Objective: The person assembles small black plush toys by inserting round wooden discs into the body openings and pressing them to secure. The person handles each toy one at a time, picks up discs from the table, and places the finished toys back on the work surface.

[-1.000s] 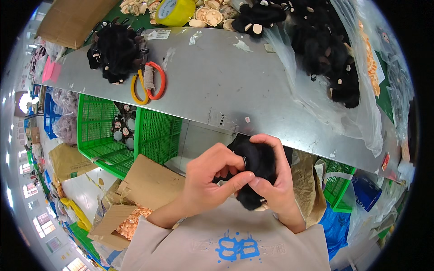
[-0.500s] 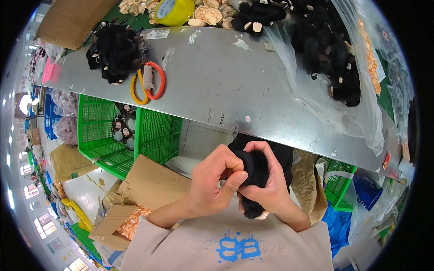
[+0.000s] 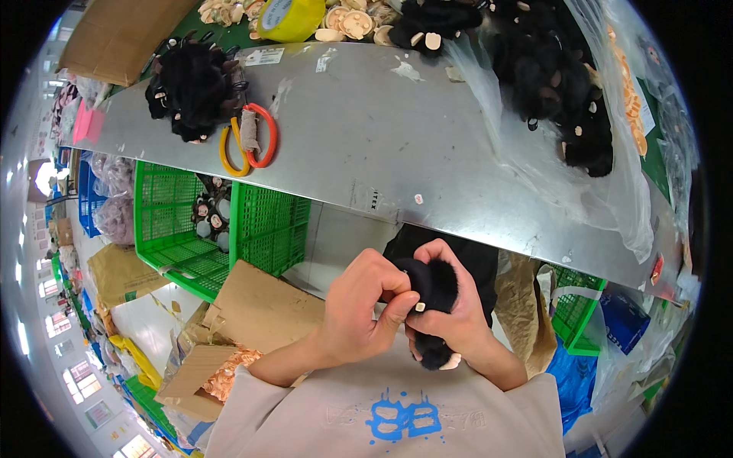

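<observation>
A small black plush toy piece (image 3: 443, 284) is held up in front of my shirt, just off the table's near edge. My right hand (image 3: 467, 309) wraps round its right side, fingers closed on it. The thumb and bent fingers of my left hand (image 3: 366, 301) pinch its left side. A tiny cream tab (image 3: 420, 307) shows at the left thumb tip. The lower black end (image 3: 434, 353), with a pale bit on it, hangs below my right palm. What lies under the left fingers is hidden.
On the metal table (image 3: 359, 130) lie scissors (image 3: 250, 137) with red and yellow handles, a black plush heap (image 3: 195, 88), and more black plush pieces (image 3: 546, 84) on clear plastic. Yellow tape (image 3: 292, 19) lies at the back. A green crate (image 3: 267, 229) and cardboard box (image 3: 187, 382) stand left.
The cream tab has come into sight at my left thumb tip. Both hands stay almost in place, still gripping the plush piece, which is slightly turned.
</observation>
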Available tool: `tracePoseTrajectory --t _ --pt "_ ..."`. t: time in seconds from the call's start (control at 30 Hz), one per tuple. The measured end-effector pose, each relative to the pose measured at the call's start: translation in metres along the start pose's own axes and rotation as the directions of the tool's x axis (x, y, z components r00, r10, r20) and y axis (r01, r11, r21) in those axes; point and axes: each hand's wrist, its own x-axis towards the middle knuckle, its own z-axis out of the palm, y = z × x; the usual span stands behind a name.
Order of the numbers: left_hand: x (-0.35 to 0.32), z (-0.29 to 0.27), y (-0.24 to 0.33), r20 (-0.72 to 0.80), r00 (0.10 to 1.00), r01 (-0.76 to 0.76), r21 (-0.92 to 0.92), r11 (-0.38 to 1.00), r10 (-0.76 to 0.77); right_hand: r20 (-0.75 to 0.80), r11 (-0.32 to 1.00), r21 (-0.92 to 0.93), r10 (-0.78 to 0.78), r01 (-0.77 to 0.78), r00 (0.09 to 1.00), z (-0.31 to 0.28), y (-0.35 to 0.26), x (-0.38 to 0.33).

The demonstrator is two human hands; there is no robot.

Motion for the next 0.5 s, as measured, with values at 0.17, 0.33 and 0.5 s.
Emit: tracePoseTrajectory --t 0.17,0.33,0.5 --pt "0.003 -0.003 0.001 0.029 0.999 -0.041 0.056 0.998 0.039 -0.027 0.999 -0.027 -0.046 0.045 0.999 -0.005 0.005 0.002" --pt "0.016 -0.018 -0.006 -0.045 0.994 -0.101 -0.004 0.995 0.101 -0.051 0.991 0.08 -0.101 0.105 0.994 -0.011 0.001 0.003" --pt "0.031 -0.034 -0.005 0.381 0.911 -0.126 -0.103 0.987 0.156 0.023 0.999 0.052 0.015 -0.016 1.0 -0.03 0.0 -0.001"
